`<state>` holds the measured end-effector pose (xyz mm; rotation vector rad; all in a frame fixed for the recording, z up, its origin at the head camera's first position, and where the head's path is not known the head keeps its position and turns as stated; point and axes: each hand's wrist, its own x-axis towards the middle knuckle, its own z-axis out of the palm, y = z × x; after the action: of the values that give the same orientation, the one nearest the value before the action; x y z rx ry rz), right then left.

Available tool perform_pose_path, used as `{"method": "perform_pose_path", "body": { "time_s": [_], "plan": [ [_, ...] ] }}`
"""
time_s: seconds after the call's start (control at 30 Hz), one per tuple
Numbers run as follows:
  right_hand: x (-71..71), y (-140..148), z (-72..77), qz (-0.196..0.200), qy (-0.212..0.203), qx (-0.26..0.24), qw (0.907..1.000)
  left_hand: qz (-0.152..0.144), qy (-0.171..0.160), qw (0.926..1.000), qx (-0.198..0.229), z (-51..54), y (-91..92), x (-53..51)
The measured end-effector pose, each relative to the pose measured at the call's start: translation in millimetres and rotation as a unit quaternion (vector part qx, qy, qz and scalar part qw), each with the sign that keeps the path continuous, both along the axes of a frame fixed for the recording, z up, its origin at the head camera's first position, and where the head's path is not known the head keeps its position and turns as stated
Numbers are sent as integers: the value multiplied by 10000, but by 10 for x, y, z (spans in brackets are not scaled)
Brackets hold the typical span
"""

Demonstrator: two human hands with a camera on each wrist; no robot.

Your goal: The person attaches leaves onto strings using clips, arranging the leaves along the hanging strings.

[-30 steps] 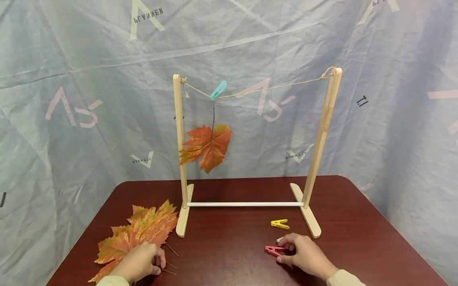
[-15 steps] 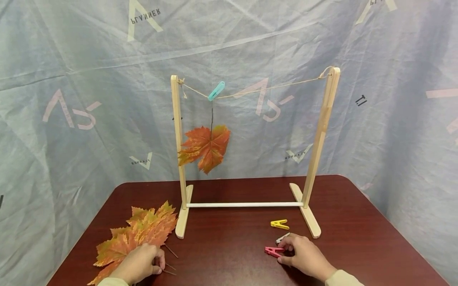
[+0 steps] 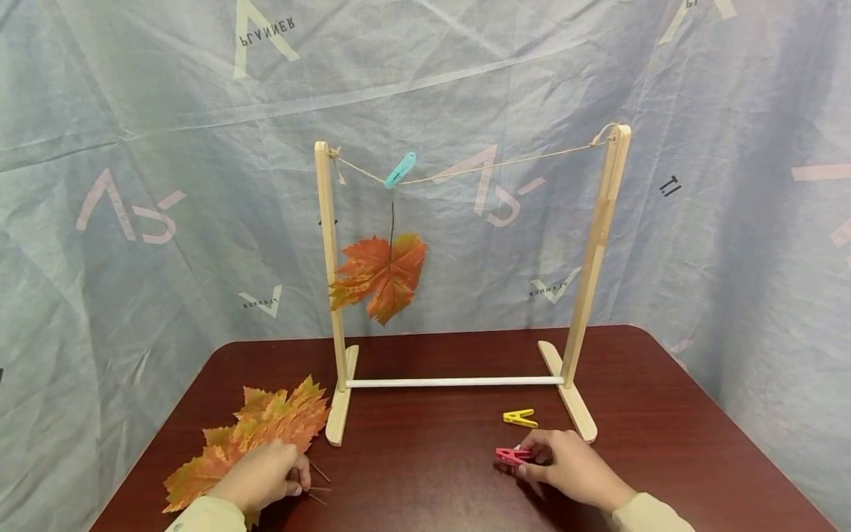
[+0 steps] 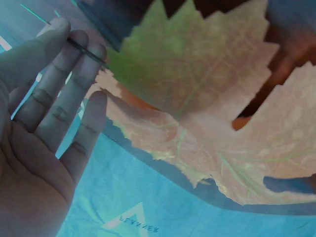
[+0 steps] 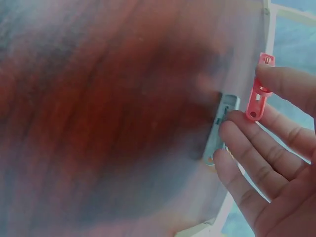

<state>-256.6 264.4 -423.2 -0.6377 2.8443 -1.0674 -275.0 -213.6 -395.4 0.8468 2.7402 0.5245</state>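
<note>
My left hand (image 3: 269, 476) pinches a thin brown stem (image 4: 86, 52) between thumb and fingers, at the lower right of the overlapping orange leaves (image 3: 249, 436). In the left wrist view a green-orange leaf (image 4: 197, 64) spreads from that stem. My right hand (image 3: 572, 469) pinches a red clothespin (image 3: 512, 456) by its spread ends. Close to the other fingers of that hand, a grey-white clothespin (image 5: 220, 131) shows in the right wrist view; the head view mostly hides it. A yellow clothespin (image 3: 520, 418) lies just behind.
Behind the hands stands a wooden frame (image 3: 592, 273) with a string (image 3: 505, 162) across its top. From the string's left part, a blue clothespin (image 3: 400, 171) and an orange leaf (image 3: 385, 277) hang. Its feet and white bar (image 3: 452, 382) are on the dark red table (image 3: 412, 458).
The red clothespin has come up slightly off the table in my right hand. My left hand has shifted a little to the right and up, and the leaves and stems under it have moved.
</note>
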Motion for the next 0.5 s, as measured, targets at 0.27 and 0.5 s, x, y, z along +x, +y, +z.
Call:
{"method": "perform_pose_path", "body": {
  "time_s": [0.27, 0.5],
  "plan": [
    [-42, -37, 173, -233, 601, -110, 9979, -273, 320, 9991, -54, 234, 121, -61],
    [-90, -74, 401, -617, 975, -508, 9920, -376, 325, 9987, 139, 508, 309, -137]
  ]
}}
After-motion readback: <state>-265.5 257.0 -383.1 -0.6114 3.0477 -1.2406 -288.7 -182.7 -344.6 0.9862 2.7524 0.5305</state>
